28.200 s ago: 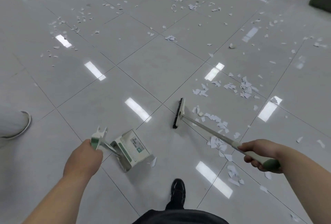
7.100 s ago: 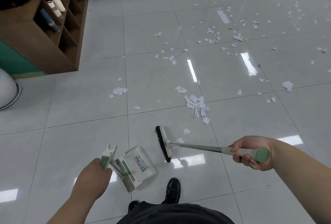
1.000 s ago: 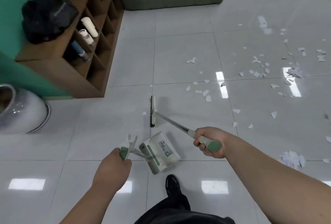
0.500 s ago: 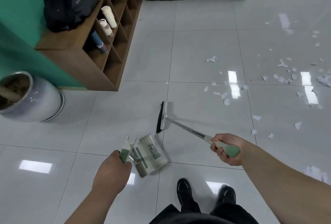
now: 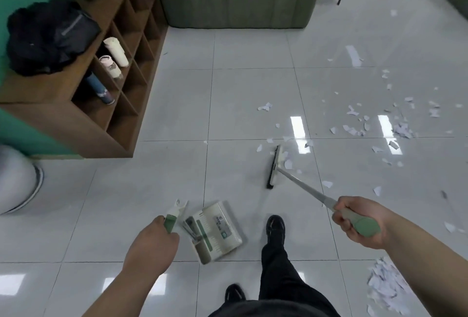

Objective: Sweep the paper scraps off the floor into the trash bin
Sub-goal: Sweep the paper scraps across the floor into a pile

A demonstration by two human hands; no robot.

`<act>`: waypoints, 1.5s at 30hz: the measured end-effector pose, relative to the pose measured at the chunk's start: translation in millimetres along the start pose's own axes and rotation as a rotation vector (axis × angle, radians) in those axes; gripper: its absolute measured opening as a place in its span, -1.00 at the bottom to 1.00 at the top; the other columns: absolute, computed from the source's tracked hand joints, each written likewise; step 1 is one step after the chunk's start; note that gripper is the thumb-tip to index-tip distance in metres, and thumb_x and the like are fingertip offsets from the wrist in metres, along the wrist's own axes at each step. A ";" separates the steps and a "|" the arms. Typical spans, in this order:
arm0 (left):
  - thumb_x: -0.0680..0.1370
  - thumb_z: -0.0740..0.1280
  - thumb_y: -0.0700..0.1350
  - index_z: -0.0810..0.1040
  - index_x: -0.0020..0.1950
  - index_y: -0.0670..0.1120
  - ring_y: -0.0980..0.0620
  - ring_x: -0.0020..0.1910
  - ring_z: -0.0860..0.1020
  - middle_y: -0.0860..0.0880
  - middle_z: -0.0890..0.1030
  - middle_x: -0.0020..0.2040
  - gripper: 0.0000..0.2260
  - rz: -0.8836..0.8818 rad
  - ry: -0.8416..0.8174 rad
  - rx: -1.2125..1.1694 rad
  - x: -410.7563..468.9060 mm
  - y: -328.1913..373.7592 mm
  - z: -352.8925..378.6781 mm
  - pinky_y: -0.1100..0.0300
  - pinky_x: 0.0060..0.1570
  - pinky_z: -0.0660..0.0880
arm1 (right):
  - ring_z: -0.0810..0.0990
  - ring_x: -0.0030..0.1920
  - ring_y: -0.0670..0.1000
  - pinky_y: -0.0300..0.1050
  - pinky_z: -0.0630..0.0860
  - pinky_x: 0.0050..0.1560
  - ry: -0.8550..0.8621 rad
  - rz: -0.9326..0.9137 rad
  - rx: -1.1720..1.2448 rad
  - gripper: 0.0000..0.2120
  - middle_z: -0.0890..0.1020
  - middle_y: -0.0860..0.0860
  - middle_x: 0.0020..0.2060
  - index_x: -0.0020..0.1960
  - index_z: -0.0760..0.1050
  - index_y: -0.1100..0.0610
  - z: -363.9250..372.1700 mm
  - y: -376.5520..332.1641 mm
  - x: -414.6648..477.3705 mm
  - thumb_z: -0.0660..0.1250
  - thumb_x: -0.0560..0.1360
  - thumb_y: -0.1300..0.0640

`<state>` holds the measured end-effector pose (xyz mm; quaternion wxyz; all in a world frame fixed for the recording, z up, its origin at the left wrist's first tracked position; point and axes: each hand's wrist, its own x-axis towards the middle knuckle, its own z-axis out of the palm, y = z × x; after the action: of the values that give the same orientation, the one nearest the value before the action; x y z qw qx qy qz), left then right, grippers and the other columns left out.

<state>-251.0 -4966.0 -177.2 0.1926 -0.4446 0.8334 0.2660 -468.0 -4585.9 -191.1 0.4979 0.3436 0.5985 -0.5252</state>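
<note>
Both hands are closed on tools: the right hand [image 5: 359,223] wraps the green grip of the broom [image 5: 274,167], and the left hand [image 5: 152,245] grips the upright handle of the dustpan [image 5: 215,232]. Paper scraps [image 5: 354,129] lie ahead and to the right, well apart from the dustpan and nearer the right hand. The broom shaft runs from that hand forward and left, its head set crosswise among the nearest scraps. 1 gathered pile [image 5: 385,289] lies low right. No trash bin is visible.
</note>
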 end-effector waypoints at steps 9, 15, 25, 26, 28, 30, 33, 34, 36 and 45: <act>0.55 0.25 -0.16 0.44 -0.09 -0.09 -0.08 -0.27 0.53 -0.10 0.57 -0.22 -0.97 -0.066 0.015 -0.002 42.0 94.0 3.5 0.13 -0.34 0.36 | 0.35 -0.58 -0.04 -0.29 0.34 -0.63 -0.228 0.042 -0.054 -0.80 0.51 0.04 -0.36 0.08 0.41 0.08 44.5 -109.9 66.7 0.30 0.47 0.21; 0.52 0.24 -0.17 0.44 -0.12 -0.09 -0.08 -0.29 0.53 -0.08 0.59 -0.23 -0.96 -0.174 0.049 0.002 67.1 148.1 4.1 0.10 -0.30 0.39 | 0.38 -0.56 -0.07 -0.31 0.34 -0.62 -0.357 0.148 -0.154 -0.75 0.52 0.01 -0.38 0.12 0.39 0.10 116.8 -196.0 148.7 0.32 0.46 0.20; 0.56 0.22 -0.17 0.43 -0.10 -0.08 -0.04 -0.29 0.53 -0.06 0.58 -0.22 -0.96 -0.187 0.034 0.030 110.2 236.1 14.5 0.13 -0.32 0.38 | 0.40 -0.59 -0.10 -0.32 0.36 -0.63 -0.271 0.226 -0.124 -0.71 0.54 -0.01 -0.36 0.20 0.40 0.12 36.6 -255.1 191.6 0.34 0.50 0.17; 0.56 0.22 -0.17 0.43 -0.09 -0.09 -0.05 -0.29 0.52 -0.06 0.58 -0.21 -0.96 -0.173 0.032 0.040 113.5 245.0 14.7 0.13 -0.32 0.38 | 0.40 -0.59 -0.09 -0.31 0.36 -0.64 -0.255 0.234 -0.105 -0.72 0.54 -0.01 -0.36 0.19 0.40 0.14 14.8 -255.0 187.7 0.34 0.50 0.17; 0.56 0.23 -0.16 0.43 -0.09 -0.09 -0.05 -0.28 0.52 -0.06 0.57 -0.20 -0.96 -0.129 0.036 0.063 119.7 263.6 14.3 0.12 -0.30 0.39 | 0.41 -0.60 -0.09 -0.29 0.39 -0.65 -0.230 0.256 -0.032 -0.74 0.54 -0.01 -0.35 0.15 0.40 0.17 -29.1 -254.1 175.3 0.34 0.52 0.15; 0.56 0.24 -0.15 0.42 -0.09 -0.09 -0.04 -0.24 0.53 -0.06 0.56 -0.18 -0.96 -0.066 0.030 0.092 126.0 282.4 13.3 0.09 -0.26 0.41 | 0.42 -0.61 -0.08 -0.29 0.41 -0.65 -0.194 0.262 0.047 -0.77 0.54 0.00 -0.35 0.13 0.40 0.18 -73.0 -250.7 157.6 0.34 0.53 0.14; 0.58 0.24 -0.13 0.42 -0.05 -0.06 -0.01 -0.21 0.53 -0.03 0.54 -0.17 -0.96 0.019 0.023 0.134 136.1 313.1 12.5 0.10 -0.24 0.42 | 0.41 -0.62 -0.06 -0.29 0.42 -0.64 -0.121 0.212 0.126 -0.83 0.54 0.04 -0.37 0.08 0.46 0.21 -135.3 -242.3 125.9 0.34 0.52 0.17; 0.58 0.24 -0.13 0.42 -0.04 -0.06 -0.01 -0.22 0.53 -0.03 0.54 -0.17 -0.97 0.044 0.021 0.144 139.1 323.2 12.6 0.11 -0.26 0.42 | 0.42 -0.62 -0.05 -0.28 0.43 -0.64 -0.107 0.205 0.135 -0.85 0.53 0.04 -0.39 0.02 0.47 0.21 -153.9 -237.7 115.1 0.35 0.50 0.18; 0.58 0.24 -0.15 0.43 -0.01 -0.09 -0.02 -0.24 0.53 -0.05 0.54 -0.18 -0.98 0.096 0.012 0.158 143.7 344.6 13.0 0.13 -0.30 0.40 | 0.44 -0.64 -0.03 -0.26 0.43 -0.66 -0.098 0.216 0.183 -0.87 0.52 0.05 -0.46 -0.10 0.46 0.22 -186.6 -226.8 93.3 0.37 0.44 0.19; 0.58 0.22 -0.15 0.45 0.05 -0.07 -0.07 -0.20 0.55 -0.07 0.56 -0.13 -0.92 0.285 -0.027 0.187 155.6 425.2 10.3 0.15 -0.30 0.38 | 0.43 -0.70 -0.01 -0.25 0.39 -0.71 0.086 0.176 0.369 -0.84 0.44 0.05 -0.56 -0.28 0.44 0.26 -275.6 -188.0 20.2 0.30 0.42 0.19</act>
<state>-691.4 -4862.0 -156.3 0.2045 -0.2983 0.9065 0.2179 -713.8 -4360.5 -169.7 0.4447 0.5020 0.4805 -0.5652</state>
